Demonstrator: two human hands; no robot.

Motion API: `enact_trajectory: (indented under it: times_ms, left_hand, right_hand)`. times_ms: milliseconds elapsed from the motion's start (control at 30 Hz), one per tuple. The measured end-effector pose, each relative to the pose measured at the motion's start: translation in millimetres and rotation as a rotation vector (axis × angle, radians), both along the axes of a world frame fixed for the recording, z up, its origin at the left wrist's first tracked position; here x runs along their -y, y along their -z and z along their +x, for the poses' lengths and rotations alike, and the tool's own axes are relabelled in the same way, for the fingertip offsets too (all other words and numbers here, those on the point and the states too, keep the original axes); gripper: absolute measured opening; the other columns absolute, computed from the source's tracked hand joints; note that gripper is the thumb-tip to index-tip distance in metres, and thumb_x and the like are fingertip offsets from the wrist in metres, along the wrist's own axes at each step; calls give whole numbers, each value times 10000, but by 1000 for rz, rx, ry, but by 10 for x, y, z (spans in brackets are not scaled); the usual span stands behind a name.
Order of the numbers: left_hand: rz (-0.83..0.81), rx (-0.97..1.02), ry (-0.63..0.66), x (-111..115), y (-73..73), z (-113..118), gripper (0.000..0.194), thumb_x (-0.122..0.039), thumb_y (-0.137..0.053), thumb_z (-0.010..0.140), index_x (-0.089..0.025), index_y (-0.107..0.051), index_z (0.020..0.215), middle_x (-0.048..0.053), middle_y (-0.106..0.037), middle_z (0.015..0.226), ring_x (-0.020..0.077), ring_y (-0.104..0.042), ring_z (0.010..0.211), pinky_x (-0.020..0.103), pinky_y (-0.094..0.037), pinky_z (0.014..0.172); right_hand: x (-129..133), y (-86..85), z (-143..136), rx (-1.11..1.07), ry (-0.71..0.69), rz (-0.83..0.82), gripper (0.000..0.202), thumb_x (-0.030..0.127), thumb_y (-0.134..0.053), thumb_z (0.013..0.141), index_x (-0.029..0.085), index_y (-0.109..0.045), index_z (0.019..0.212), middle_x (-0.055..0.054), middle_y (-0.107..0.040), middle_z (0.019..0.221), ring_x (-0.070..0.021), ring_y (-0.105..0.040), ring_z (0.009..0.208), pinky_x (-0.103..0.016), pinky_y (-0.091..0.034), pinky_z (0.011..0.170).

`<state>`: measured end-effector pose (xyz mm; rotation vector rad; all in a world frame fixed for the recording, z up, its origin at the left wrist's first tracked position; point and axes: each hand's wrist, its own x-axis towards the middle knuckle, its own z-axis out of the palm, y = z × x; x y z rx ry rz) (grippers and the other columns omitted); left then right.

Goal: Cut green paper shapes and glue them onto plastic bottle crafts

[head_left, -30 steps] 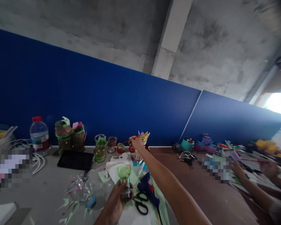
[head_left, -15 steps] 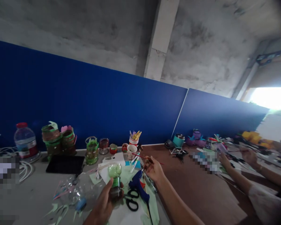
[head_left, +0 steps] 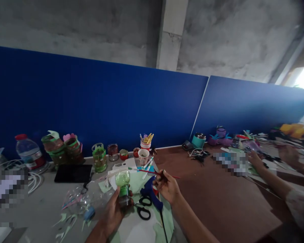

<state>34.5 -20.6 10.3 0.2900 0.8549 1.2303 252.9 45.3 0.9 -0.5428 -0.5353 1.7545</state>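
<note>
My left hand (head_left: 115,206) is wrapped round a clear plastic bottle piece (head_left: 123,184), upright, its upper part painted green. My right hand (head_left: 168,186) pinches a thin red paintbrush (head_left: 144,170) by its handle, with the bristle end pointing left over the blue paper, apart from the bottle piece. Below the right hand lies a blue glue gun (head_left: 152,195), and beside it black-handled scissors (head_left: 143,208) rest on pale green paper (head_left: 167,222). A paper cup (head_left: 143,156) stands behind the brush.
Painted bottle containers (head_left: 99,158) line the blue partition (head_left: 98,98). A dark tablet (head_left: 73,173), a large water bottle (head_left: 30,153) and plastic scraps (head_left: 78,202) lie left. At the right, another person's hands (head_left: 255,160) work by a teal flask (head_left: 199,140).
My right hand has shifted slightly down, and the brush's bristle end now reaches farther left, away from the cup. The left hand still holds the bottle piece. The camera view has tilted.
</note>
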Motion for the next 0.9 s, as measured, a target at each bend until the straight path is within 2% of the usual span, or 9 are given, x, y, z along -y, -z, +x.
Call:
enact_trajectory:
  times_ms: [233,400,633,900]
  left_hand:
    - [-11,-34,-9,3,12,4,210,-272,-489,895,-100,-609,878,93,-688,722,168,-640,568,304,-542,601]
    - [17,-28,-66,24,9,13,107,-166,-603,813,-106,-631,897,76,-685,747,155,-644,610,281,-550,596]
    - [81,-38,-8,16,77,-18,267,-215,-773,659,-130,-659,884,51,-687,724,142,-631,591,268,-550,606]
    - [103,-55,3,18,80,-20,351,-269,-827,590,-128,-667,868,48,-690,708,152,-628,570,275,-532,586]
  right_hand:
    - [22,25,-61,71,-26,42,192,375,-703,712,195,-643,683,38,-559,528,-91,-491,459,-273,-495,672]
    - [30,19,-86,90,-19,83,193,369,-714,713,186,-660,739,39,-568,547,-76,-475,450,-250,-484,631]
    - [17,44,-113,86,-28,99,217,361,-766,669,170,-674,716,31,-572,537,-86,-479,457,-251,-465,591]
    - [6,25,-84,121,-30,127,258,397,-782,658,170,-685,733,25,-589,558,-84,-498,479,-231,-441,558]
